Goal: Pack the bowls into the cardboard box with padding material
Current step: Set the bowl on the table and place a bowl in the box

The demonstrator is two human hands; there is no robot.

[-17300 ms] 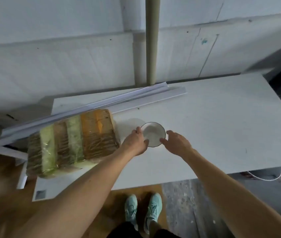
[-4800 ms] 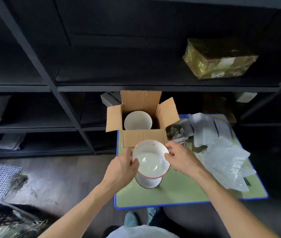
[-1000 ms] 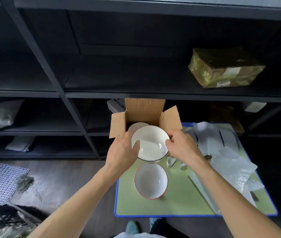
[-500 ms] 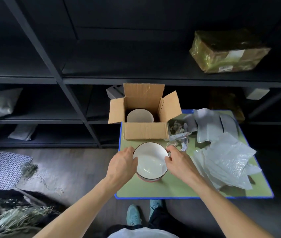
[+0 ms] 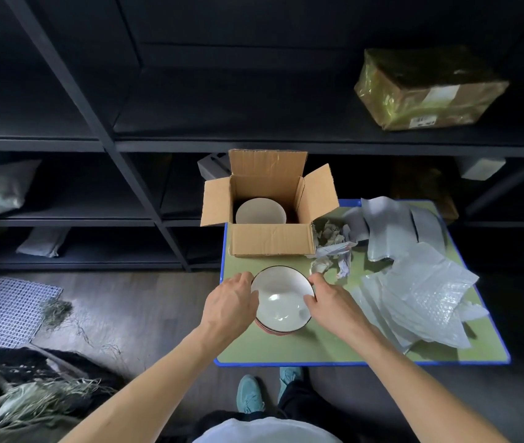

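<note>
Cardboard box (image 5: 270, 241) sits open at the far end of the green-topped bench (image 5: 286, 350), flaps up, one pale bowl (image 5: 260, 212) already in it; no padding visible on top of that bowl. Just in front of the box, the black-rimmed bowl (image 5: 281, 298) sits nested on a red-rimmed bowl (image 5: 265, 328), of which only a sliver of rim shows; can't tell whether the top one is fully seated or slightly lifted. Left grip (image 5: 230, 303) and right grip (image 5: 327, 303) are on opposite sides of the black-rimmed bowl, each thumb at the rim and fingers curled down the outer wall, so both are closed round that bowl and hold nothing else. Padding is all on the right of the bench: crumpled paper (image 5: 331, 239) just beside the box, foam sheets (image 5: 388, 225) behind, bubble wrap (image 5: 423, 298) nearest the right grip. Read: mid-task, one of three bowls packed, two staged as a stack. The next move likely needs a cushion layer over the boxed bowl before anything else goes in, which means freeing the right grip for the wrap. Ceramic on ceramic, so a bare stack risks chipping.
</note>
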